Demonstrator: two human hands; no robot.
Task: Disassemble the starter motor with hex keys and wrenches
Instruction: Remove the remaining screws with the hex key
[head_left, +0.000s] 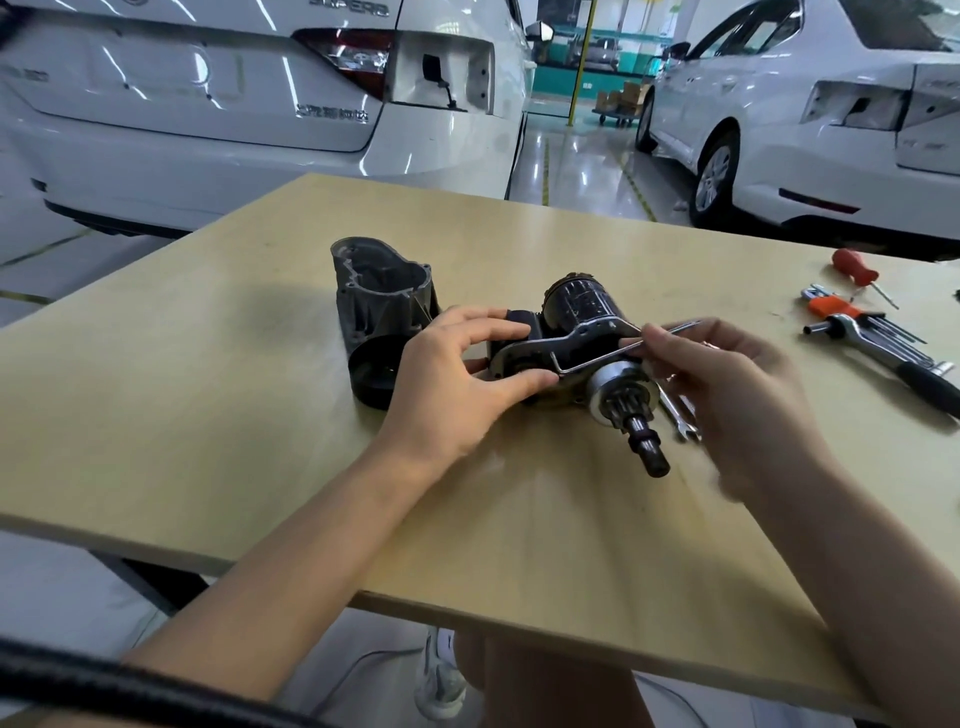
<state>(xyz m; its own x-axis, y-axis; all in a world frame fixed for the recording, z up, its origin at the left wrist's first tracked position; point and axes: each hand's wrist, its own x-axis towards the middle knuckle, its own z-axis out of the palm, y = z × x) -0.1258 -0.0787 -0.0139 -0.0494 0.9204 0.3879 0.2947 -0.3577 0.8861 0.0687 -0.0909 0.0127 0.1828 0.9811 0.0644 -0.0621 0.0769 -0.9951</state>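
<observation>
**Hex key on the starter flange, left hand bracing**

We have the starter motor (576, 353) lying on its side mid-table (260, 415), pinion shaft pointing to about 5 o'clock, toward us. Left hand (457, 379) is clamped on the solenoid end at 9 o'clock of the body, thumb under the flange, fingers over the top. Right hand (727, 379) pinches the long arm of an L-shaped hex key (613, 353); its short end sits at the flange face, apparently in a screw, though we cannot see the head.

Removed nose housing (382, 291) and a black cap (376, 376) sit at 9–10 o'clock of the motor, just beside the left hand. An open-end wrench (680, 415) lies partly under the right hand. Ratchet (883, 353), hex key set (836, 306) and red screwdriver (854, 267) are at 3 o'clock, well apart.

Handling, our read: dense steel and copper, heavy, rigid, round, so it will roll under torque. Surface looks greasy. Brace on the flange and solenoid, not the bare shaft or gear teeth.
</observation>
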